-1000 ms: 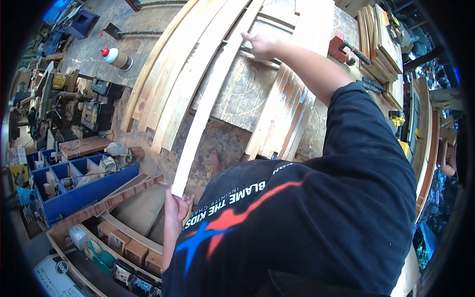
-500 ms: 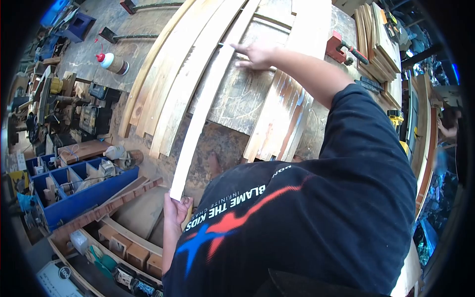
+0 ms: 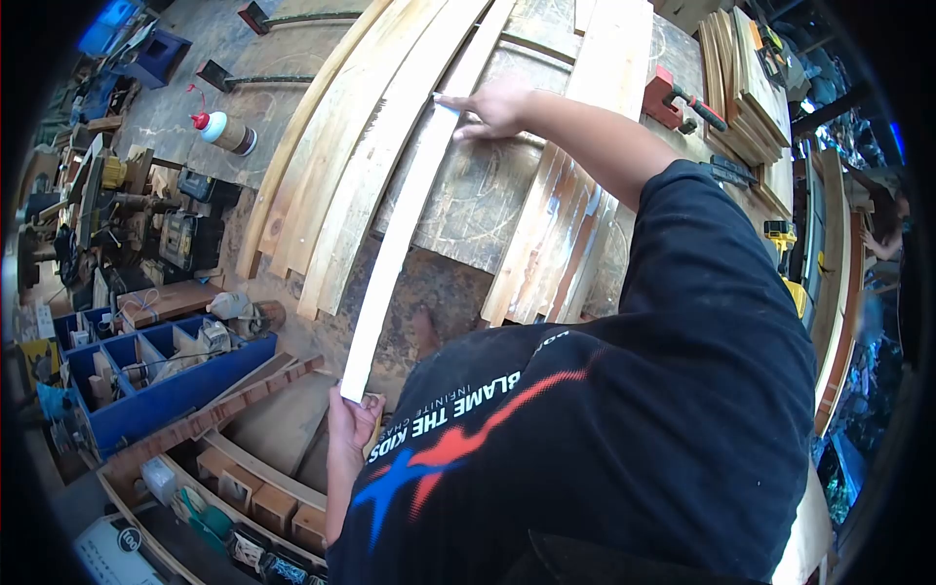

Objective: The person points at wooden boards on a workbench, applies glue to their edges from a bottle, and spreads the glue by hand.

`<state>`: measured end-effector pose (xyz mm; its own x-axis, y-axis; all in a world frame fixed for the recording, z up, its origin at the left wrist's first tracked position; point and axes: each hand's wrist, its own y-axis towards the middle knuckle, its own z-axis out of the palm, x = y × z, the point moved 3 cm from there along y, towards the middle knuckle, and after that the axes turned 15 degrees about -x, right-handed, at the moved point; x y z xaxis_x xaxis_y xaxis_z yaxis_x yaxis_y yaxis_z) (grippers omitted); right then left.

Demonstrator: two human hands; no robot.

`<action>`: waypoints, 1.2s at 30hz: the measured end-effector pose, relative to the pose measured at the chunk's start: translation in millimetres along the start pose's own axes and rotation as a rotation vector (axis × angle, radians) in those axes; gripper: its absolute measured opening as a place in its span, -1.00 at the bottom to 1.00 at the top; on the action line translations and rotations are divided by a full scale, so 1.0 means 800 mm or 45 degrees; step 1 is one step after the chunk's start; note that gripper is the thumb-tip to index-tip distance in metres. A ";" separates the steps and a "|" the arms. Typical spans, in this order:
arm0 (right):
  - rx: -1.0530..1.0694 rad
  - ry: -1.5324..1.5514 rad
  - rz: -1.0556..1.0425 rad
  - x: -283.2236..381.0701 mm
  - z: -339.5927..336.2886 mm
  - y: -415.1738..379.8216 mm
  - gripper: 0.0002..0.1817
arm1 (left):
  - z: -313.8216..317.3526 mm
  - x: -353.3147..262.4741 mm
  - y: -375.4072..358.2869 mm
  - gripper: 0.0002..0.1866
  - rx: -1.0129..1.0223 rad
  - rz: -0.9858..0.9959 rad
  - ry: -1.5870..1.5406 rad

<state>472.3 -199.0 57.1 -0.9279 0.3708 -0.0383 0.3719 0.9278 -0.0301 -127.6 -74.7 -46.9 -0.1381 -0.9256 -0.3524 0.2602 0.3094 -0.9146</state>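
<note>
A long, narrow wooden strip (image 3: 390,258) runs from near my body up across the workbench, its near part glaring white in the light. My left hand (image 3: 354,419) is closed around its near end, and a small yellowish object shows beside those fingers, too little of it to name. With my arm stretched out, my right hand (image 3: 495,109) lies at the strip farther up, forefinger extended onto its surface and the other fingers apart. Several pale boards (image 3: 341,210) lie side by side left of the strip. More boards (image 3: 561,229) rest to its right, some with whitish smears.
A red-capped bottle (image 3: 226,132) stands on the workbench (image 3: 156,112) near bar clamps (image 3: 268,78). A red clamp (image 3: 663,97) and stacked boards (image 3: 746,107) are at right. A blue divided box (image 3: 166,390) sits at lower left. Another person's arm (image 3: 885,244) shows far right.
My right forefinger has moved slightly left and down, onto the strip. My left hand keeps its hold on the near end. The view has shifted a little.
</note>
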 end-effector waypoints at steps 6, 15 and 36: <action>-0.210 0.131 0.215 -0.050 0.053 0.010 0.11 | -0.001 -0.002 0.000 -0.60 -0.059 -0.008 0.007; -0.153 0.016 0.330 -0.057 0.023 0.009 0.15 | -0.002 -0.005 0.004 -0.63 -0.086 -0.015 0.019; 0.011 -0.001 0.258 -0.076 0.013 0.017 0.05 | 0.000 -0.010 0.002 -0.64 -0.128 -0.049 0.017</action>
<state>534.0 -208.9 48.7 -0.8342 0.5496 -0.0457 0.5510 0.8339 -0.0305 -126.1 -67.2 -45.3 -0.1590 -0.9345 -0.3184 0.1574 0.2944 -0.9426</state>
